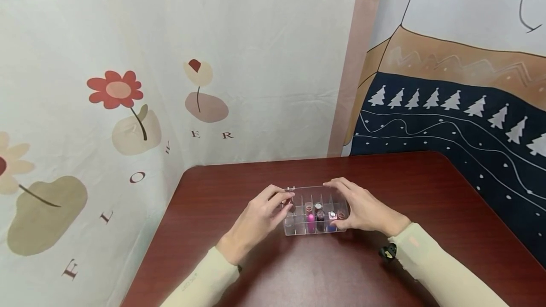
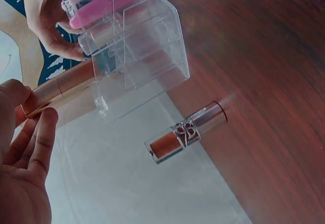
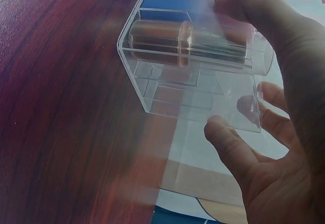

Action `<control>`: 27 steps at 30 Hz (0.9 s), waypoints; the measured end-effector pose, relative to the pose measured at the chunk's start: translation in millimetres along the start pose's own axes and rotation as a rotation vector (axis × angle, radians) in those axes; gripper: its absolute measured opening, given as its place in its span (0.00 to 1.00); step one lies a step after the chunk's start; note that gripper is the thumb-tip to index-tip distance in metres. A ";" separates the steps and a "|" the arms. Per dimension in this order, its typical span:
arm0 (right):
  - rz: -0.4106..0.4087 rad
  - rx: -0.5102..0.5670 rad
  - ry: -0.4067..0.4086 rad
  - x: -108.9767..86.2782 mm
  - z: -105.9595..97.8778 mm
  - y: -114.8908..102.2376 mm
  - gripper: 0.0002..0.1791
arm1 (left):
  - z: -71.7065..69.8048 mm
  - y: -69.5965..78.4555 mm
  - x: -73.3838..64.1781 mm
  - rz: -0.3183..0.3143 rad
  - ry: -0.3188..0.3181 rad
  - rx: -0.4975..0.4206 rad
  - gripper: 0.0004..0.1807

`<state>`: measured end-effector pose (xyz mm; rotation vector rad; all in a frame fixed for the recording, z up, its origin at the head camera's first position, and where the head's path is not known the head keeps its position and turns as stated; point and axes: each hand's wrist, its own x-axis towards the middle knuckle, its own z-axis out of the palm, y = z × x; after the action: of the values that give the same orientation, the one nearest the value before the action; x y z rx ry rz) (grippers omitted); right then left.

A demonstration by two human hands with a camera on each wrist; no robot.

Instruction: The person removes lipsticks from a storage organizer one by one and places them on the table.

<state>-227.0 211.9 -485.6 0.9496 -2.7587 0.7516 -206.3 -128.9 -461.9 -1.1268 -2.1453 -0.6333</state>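
Observation:
A clear divided cosmetics organizer (image 1: 300, 229) stands on the table with several lip tubes in its compartments, among them a pink tube (image 1: 311, 224) and a dark tube (image 1: 320, 221). My left hand (image 1: 261, 210) pinches a copper lipstick tube (image 2: 66, 88) between thumb and fingers; its far end overlaps the organizer's open top in the left wrist view. At the organizer's right end, my right hand (image 1: 368, 206) grips it, thumb at the front and fingers at the back. Near the thumb are a blue tube (image 3: 175, 3) and another copper tube (image 3: 157, 41).
Beside the organizer, a clear lip gloss tube (image 2: 188, 132) with brown contents stands on the table; in the head view it does not show. The reddish-brown table (image 1: 324, 269) ends at the back against a flower-printed cloth (image 1: 273, 60). A dark tree-patterned cloth (image 1: 426, 122) hangs at right.

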 end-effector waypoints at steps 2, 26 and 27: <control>0.000 -0.001 0.001 0.0 -0.8 -0.1 0.56 | -1.7 -0.6 0.8 0.005 0.009 -0.004 0.18; -0.008 0.021 0.010 -1.7 1.0 0.9 0.56 | -24.8 -9.5 -10.8 -0.037 0.085 -0.024 0.19; -0.006 0.022 0.008 -2.2 1.0 0.6 0.56 | -25.5 -10.0 -12.7 -0.040 0.088 -0.022 0.19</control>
<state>-225.6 213.0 -487.4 0.9567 -2.7445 0.7852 -201.4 -157.8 -454.7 -1.0502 -2.0957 -0.7134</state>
